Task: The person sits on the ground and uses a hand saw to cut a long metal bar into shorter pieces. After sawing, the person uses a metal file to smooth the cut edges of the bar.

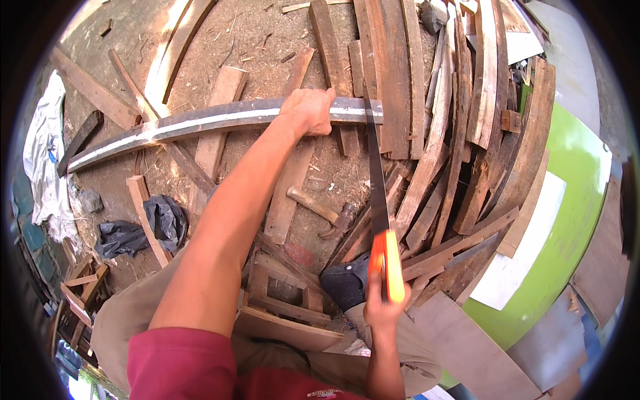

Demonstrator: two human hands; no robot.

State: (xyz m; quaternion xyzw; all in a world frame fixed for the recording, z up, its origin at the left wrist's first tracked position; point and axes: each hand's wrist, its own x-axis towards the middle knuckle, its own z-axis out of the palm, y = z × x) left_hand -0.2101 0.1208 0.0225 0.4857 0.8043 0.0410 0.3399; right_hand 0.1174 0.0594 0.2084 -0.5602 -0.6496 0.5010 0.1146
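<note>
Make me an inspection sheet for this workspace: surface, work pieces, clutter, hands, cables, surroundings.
Surface: dirt ground, littered with wood scraps
Work pieces: white-striped wooden beam; handsaw blade crossing it near its right end
Clutter: hammer, black plastic bag, wooden planks at right
Hands: left hand grips the beam; right hand holds the saw's orange handle
Cables: nothing seen
Surroundings: white fabric left, green panel right

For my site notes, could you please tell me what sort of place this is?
Probably a makeshift woodworking yard: a handsaw, a hammer on the dirt ground, and many loose planks suggest it.
</note>
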